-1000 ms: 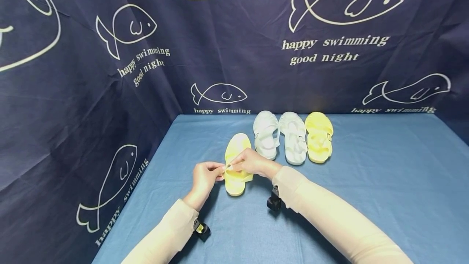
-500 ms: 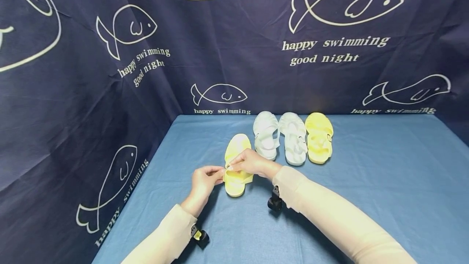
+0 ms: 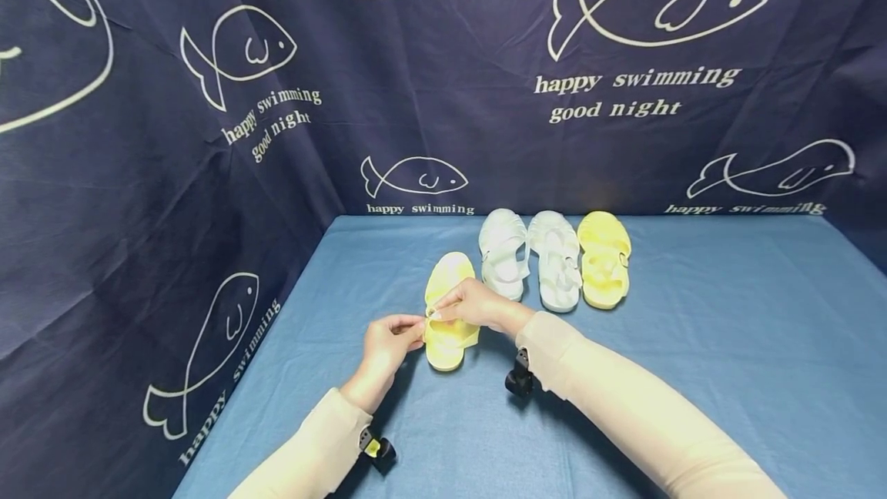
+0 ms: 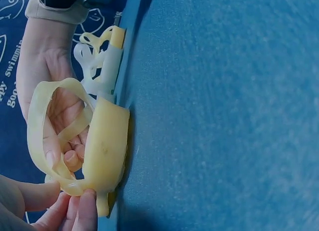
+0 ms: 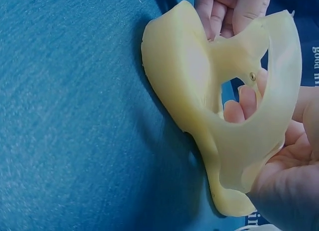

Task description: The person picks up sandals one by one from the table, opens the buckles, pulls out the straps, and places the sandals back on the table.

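A pale sandal (image 3: 502, 236) sits just past the right hand (image 3: 478, 305). Another pale sandal (image 3: 552, 233) and a yellow sandal (image 3: 603, 233) line up to its right. The bench (image 3: 721, 337) under the hand is blue. Far past the hand — a dark blue curtain (image 3: 450, 75) with white fish (image 3: 414, 175) and words (image 3: 615, 111).

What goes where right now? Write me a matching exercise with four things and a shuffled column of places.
1. nearer yellow sandal
2. farther yellow sandal
3. curtain
4. tablecloth

A. beneath the sandals
B. between the fingers of the left hand and right hand
C. hanging behind the sandals
D. just right of a pale sandal

Pairs: 1-B, 2-D, 3-C, 4-A
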{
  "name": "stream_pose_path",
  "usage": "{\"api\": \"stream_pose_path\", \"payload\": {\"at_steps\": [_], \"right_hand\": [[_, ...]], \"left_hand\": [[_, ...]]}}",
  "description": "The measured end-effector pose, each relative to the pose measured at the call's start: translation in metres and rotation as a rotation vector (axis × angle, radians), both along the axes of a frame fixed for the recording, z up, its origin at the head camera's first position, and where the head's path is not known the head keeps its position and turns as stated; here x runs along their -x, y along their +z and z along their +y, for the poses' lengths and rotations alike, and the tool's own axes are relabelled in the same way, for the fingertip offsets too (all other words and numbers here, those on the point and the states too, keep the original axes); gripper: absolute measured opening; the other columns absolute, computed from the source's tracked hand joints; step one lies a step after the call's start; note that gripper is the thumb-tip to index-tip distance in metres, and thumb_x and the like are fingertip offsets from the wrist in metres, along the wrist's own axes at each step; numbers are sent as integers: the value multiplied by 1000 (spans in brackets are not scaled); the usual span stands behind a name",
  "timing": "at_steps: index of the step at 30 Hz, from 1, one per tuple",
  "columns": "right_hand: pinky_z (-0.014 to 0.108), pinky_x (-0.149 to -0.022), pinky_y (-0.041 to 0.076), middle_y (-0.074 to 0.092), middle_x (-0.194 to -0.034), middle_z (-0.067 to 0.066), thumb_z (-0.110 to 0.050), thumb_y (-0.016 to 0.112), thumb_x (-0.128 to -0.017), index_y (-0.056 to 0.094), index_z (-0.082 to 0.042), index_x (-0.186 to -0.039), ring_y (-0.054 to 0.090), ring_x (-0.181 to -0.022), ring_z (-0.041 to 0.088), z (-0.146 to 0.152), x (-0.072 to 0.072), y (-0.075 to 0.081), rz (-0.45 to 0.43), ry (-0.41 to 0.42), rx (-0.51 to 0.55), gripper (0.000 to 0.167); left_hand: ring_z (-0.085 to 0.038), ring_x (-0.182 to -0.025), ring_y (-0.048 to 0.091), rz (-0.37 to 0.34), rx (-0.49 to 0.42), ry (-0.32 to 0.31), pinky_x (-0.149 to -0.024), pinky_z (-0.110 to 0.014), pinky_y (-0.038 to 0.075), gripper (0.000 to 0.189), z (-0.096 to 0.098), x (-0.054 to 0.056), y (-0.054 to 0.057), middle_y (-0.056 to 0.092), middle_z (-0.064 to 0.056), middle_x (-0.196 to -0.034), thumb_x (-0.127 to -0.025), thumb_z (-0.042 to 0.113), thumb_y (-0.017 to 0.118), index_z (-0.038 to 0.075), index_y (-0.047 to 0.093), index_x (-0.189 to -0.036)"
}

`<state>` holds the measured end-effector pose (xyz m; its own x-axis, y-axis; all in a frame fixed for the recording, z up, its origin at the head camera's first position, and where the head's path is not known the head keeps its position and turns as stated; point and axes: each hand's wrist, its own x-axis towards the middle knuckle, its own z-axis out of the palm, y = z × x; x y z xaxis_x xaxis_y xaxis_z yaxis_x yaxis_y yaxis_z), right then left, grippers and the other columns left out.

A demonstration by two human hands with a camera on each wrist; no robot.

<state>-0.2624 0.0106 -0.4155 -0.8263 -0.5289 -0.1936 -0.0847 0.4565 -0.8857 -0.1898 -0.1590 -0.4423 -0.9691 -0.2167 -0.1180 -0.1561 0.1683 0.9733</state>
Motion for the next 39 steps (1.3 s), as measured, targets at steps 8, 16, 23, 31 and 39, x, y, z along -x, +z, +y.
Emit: {"api": "stream_pose_path", "payload": {"at_steps": [8,16,23,31,39], "right_hand": [[22,-72,53,75,-96,9,-15,73,-86,75,-2,-105,63,-77,9,2,0,0,-22,-4,18,23],[21,-73,53,74,-103,10,-16,74,-86,75,-2,-105,64,-78,7,1,0,-1,-31,-11,32,24],[21,-71,53,75,-102,10,-16,74,-86,75,-2,-106,63,-76,6,1,2,-2,-50,-16,33,24],[21,-70,53,75,-100,11,-13,73,-86,74,1,-105,62,-74,5,2,3,-4,-49,2,41,24],[20,-71,53,74,-102,12,-14,72,-87,74,1,-106,62,-76,5,2,6,-6,-53,12,33,24]], "left_hand": [[-11,-69,68,47,95,19,-69,-31,61,12,2,0,1,73,-14,-86,-87,7,72,-2,75,-95],[-13,-65,70,71,173,28,-65,-29,60,10,1,0,5,74,-13,-82,-84,9,73,1,77,-90],[-10,-63,67,91,229,18,-65,-33,60,10,0,0,3,74,-10,-78,-85,12,73,4,78,-88],[-17,-69,71,117,183,-8,-70,-37,60,11,-2,2,3,74,-14,-82,-85,11,73,1,77,-89],[-17,-69,71,136,196,-20,-69,-35,60,10,-1,5,5,74,-14,-82,-85,8,72,1,77,-89]]}}
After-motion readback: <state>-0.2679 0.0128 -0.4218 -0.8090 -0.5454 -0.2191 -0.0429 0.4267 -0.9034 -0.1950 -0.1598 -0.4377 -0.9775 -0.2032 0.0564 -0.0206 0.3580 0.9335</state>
